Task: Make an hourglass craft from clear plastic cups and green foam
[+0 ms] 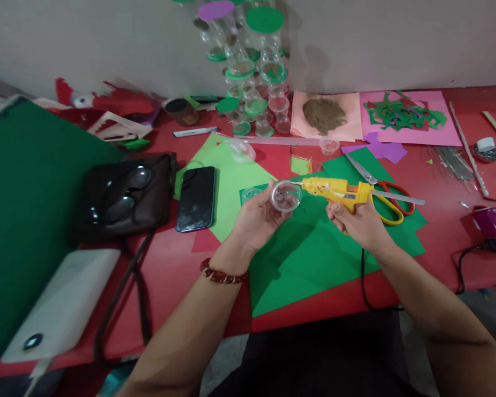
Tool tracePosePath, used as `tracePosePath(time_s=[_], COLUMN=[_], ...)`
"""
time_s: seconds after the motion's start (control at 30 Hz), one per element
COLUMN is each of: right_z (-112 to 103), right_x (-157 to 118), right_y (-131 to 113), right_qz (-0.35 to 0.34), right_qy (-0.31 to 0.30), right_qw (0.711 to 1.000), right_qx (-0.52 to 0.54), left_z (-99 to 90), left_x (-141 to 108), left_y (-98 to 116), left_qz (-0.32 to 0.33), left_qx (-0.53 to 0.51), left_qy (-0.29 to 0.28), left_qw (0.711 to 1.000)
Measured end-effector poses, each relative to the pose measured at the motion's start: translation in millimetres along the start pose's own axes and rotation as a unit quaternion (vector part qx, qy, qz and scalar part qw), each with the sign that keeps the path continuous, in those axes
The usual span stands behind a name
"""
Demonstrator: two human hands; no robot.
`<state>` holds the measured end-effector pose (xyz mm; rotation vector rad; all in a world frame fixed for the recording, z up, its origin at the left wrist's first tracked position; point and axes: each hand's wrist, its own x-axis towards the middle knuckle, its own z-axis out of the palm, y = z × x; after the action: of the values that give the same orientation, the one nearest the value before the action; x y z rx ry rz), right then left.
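Observation:
My left hand (pixel 258 220) holds a small clear plastic cup (pixel 286 197), its round rim facing up. My right hand (pixel 357 220) is wrapped round the handle of a yellow glue gun (pixel 334 190), with a glue stick (pixel 399 197) poking out of its back. The gun's nozzle is at the cup's rim; whether it touches cannot be made out. Beneath both hands lies a green paper sheet (pixel 314 264). Scissors (pixel 386 201) with red and yellow handles rest on it, partly behind the gun and my right hand.
Stacked plastic cups (pixel 254 71) stand at the back. A phone (pixel 196 198), a dark bag (pixel 124 193) with glasses on it and a white device (pixel 66 303) lie left. Paper shreds (pixel 403 116) and brown powder (pixel 324 114) sit back right. A black cord (pixel 362 278) hangs below the gun.

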<state>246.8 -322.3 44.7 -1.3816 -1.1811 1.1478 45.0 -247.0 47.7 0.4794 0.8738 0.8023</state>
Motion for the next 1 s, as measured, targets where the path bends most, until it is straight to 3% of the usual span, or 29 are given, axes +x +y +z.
tracePosePath(time_s=[1.0], right_z=[0.2], right_x=[-0.6], right_y=[0.8], right_qz=[-0.012], right_qy=[-0.007], right_qw=[1.0], right_qx=[0.001], left_z=[-4.3], left_x=[1.3], left_y=[3.2], left_qz=[0.044], left_qx=[0.036], left_qy=[-0.054], left_qw=[0.997])
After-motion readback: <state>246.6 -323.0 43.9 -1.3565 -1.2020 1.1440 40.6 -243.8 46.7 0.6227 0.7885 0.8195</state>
